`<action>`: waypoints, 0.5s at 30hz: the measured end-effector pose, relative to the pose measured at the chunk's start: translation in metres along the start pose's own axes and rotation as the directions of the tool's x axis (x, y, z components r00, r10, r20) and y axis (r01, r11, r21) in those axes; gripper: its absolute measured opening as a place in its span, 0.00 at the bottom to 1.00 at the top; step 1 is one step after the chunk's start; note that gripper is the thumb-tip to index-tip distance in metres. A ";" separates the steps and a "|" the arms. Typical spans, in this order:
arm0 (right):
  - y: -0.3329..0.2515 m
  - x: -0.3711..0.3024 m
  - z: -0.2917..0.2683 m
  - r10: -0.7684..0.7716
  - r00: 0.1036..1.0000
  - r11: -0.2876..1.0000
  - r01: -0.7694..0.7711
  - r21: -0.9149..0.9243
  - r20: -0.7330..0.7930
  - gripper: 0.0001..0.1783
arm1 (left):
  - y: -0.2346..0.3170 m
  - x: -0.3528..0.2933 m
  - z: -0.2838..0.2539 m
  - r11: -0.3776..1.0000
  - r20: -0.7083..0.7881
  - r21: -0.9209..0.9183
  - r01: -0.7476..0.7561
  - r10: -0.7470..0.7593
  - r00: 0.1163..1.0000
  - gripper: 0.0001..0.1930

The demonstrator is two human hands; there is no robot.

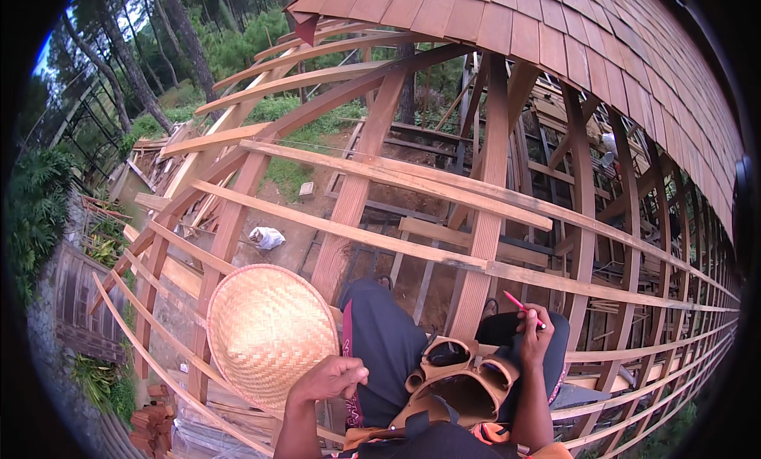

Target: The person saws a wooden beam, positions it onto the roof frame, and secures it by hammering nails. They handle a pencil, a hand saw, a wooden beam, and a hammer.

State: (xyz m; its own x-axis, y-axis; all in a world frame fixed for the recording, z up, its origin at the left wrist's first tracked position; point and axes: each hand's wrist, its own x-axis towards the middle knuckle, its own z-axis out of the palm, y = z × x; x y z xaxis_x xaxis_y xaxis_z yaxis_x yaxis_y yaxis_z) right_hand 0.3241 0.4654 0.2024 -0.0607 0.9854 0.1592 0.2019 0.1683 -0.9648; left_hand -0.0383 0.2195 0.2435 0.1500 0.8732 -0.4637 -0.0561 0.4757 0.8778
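Right hand (536, 336) grips a red pencil (523, 307); left hand (331, 378) loosely curled, empty, beside a straw hat (265, 332). Shingles (555, 31) cover the upper roof (lower battens (444, 257) remain bare).

Curved timber roof frame (444, 189), wooden shingles (555, 31), dirt ground (293, 197) and pines (174, 39) beyond.
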 end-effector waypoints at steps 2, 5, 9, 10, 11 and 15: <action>-0.018 -0.014 -0.007 -0.079 0.997 0.994 0.080 -0.072 0.008 0.15 | 0.029 0.036 0.003 0.991 0.129 0.060 -0.122 0.113 0.985 0.22; -0.046 -0.027 -0.008 -0.226 0.974 0.964 0.221 -0.148 -0.022 0.17 | 0.041 0.080 0.011 0.959 0.262 0.166 -0.231 0.183 0.948 0.23; -0.080 -0.054 0.019 -0.372 0.924 0.919 0.380 0.103 -0.091 0.24 | 0.032 0.114 0.019 0.994 0.522 0.048 -0.097 0.058 0.851 0.23; -0.089 -0.059 0.024 -0.381 0.922 0.915 0.387 0.113 -0.072 0.24 | 0.020 0.127 0.020 0.994 0.504 0.039 -0.105 0.071 0.861 0.23; -0.097 -0.063 0.027 -0.331 0.942 0.932 0.336 0.134 -0.058 0.24 | 0.003 0.141 0.021 0.993 0.515 -0.087 -0.076 0.110 0.850 0.22; -0.126 -0.061 0.019 -0.335 0.942 0.938 0.329 0.105 0.037 0.23 | -0.004 0.161 0.043 0.963 0.415 -0.229 -0.142 0.228 0.881 0.21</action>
State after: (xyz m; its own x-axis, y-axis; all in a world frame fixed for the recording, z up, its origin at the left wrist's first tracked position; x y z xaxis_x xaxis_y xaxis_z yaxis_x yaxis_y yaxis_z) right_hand 0.2835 0.3835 0.3107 -0.1612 0.8706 0.4649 0.0664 0.4796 -0.8750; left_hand 0.0290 0.3539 0.1702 0.5288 0.8339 -0.1580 -0.3016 0.3587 0.8834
